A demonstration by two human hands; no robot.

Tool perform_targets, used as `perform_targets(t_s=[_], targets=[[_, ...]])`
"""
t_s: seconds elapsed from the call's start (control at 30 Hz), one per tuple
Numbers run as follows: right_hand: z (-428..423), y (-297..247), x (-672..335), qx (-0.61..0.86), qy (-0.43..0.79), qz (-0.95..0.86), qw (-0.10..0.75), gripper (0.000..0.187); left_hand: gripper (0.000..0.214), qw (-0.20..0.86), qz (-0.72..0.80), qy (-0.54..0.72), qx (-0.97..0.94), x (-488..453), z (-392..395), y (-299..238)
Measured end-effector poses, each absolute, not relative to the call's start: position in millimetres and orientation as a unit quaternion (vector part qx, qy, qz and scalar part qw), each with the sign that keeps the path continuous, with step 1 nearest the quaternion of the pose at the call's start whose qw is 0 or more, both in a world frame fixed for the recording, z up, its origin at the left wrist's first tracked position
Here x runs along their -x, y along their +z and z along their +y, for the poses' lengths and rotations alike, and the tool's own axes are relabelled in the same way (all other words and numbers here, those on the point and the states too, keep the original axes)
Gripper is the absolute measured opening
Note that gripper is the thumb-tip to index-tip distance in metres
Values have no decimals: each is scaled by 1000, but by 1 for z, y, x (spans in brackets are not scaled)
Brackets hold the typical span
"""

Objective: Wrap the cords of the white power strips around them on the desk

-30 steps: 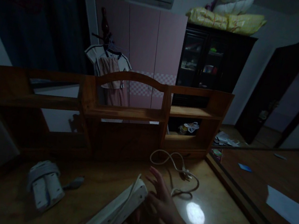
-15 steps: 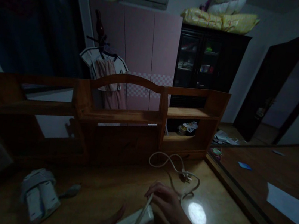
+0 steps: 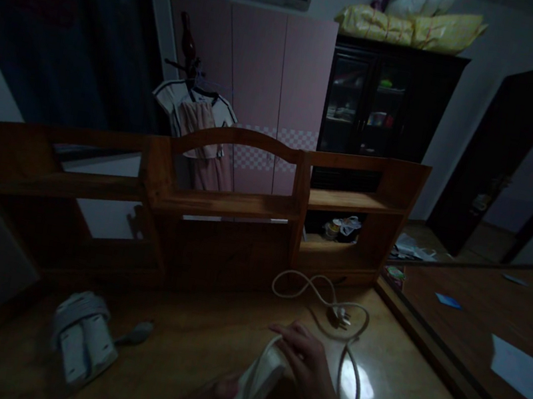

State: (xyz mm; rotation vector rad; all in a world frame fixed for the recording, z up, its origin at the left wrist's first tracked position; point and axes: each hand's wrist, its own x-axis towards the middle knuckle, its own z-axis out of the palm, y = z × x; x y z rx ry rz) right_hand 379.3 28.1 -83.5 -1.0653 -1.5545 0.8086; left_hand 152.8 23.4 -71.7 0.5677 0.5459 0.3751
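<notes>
A white power strip (image 3: 269, 374) slants up from the bottom edge of the head view. My left hand (image 3: 215, 394) is closed round its lower part, with the thumb on top. At the strip's far end, my right hand (image 3: 308, 365) presses its bent fingers on the pale cord (image 3: 270, 344), which runs along the strip's top. The rest of the cord lies in loose loops on the wooden tabletop (image 3: 205, 331), ending in a plug (image 3: 341, 316) with its prongs showing. The near end of the strip is out of view.
Left on the tabletop lies a white power strip bundle (image 3: 88, 350) wrapped in grey cord, its plug (image 3: 139, 332) sticking out. A wooden shelf unit (image 3: 225, 204) stands along the back edge. A brown surface on the right bears a white paper (image 3: 522, 375) and a blue card (image 3: 447, 300).
My left thumb has come down onto the strip. The strip has tipped steeper, and the cord now bends over its far end under my right fingers. The whole view has shifted slightly.
</notes>
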Motion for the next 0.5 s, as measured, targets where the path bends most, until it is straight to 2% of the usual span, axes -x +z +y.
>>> perform_targets(t_s=[0.27, 0.5], targets=[[35, -96, -385, 453, 219, -701, 506, 28, 35, 913, 252, 130, -293, -146, 21, -73], [32, -99, -387, 464, 182, -718, 486, 24, 35, 908, 248, 135, -309, -141, 19, -74]])
